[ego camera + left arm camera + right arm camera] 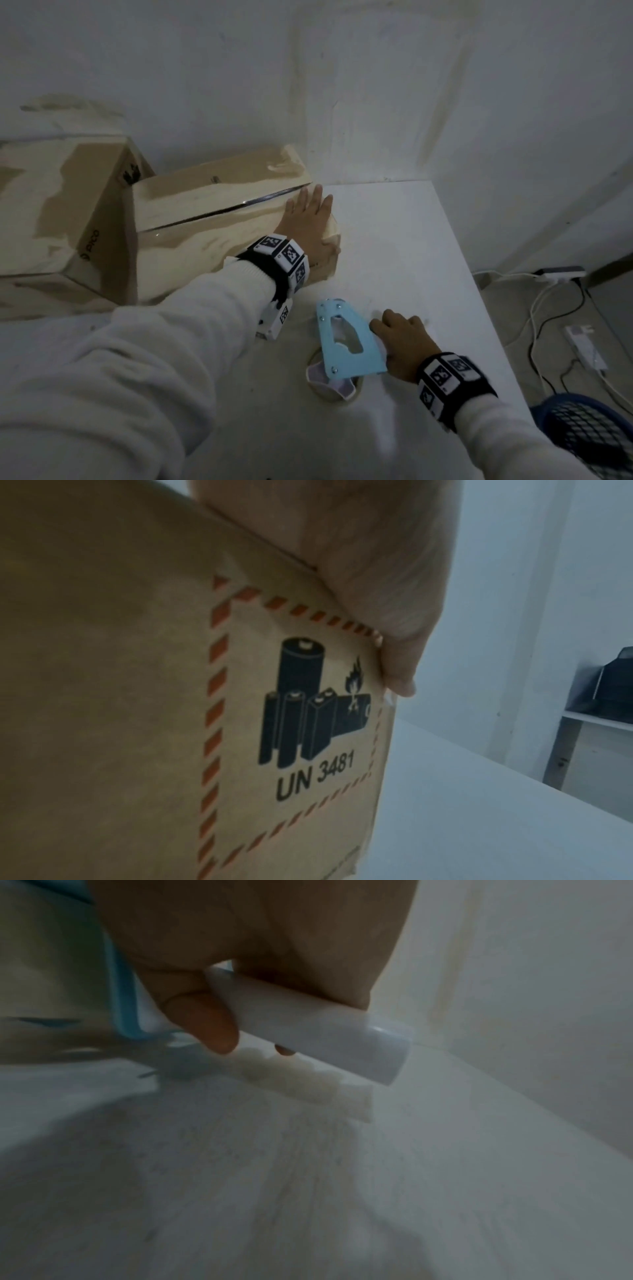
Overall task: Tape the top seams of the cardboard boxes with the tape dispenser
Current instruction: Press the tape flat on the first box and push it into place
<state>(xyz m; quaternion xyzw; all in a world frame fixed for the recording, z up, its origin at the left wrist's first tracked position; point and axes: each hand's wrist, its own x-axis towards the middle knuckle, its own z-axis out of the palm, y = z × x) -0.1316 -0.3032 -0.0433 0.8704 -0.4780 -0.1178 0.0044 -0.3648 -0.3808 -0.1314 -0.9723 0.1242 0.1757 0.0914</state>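
A cardboard box lies on the white table, its top seam gaping along its length. My left hand presses flat on the box's right end with straight fingers. In the left wrist view that hand lies over the top corner of the box, above a battery warning label. A light-blue tape dispenser with a roll sits on the table in front. My right hand grips its white handle, with fingers curled round it beside the blue frame.
A second, larger cardboard box stands tilted at the left against the first. The wall runs close behind. Off the table's right edge lie cables and a power strip on the floor, and a blue mesh basket sits near the front right.
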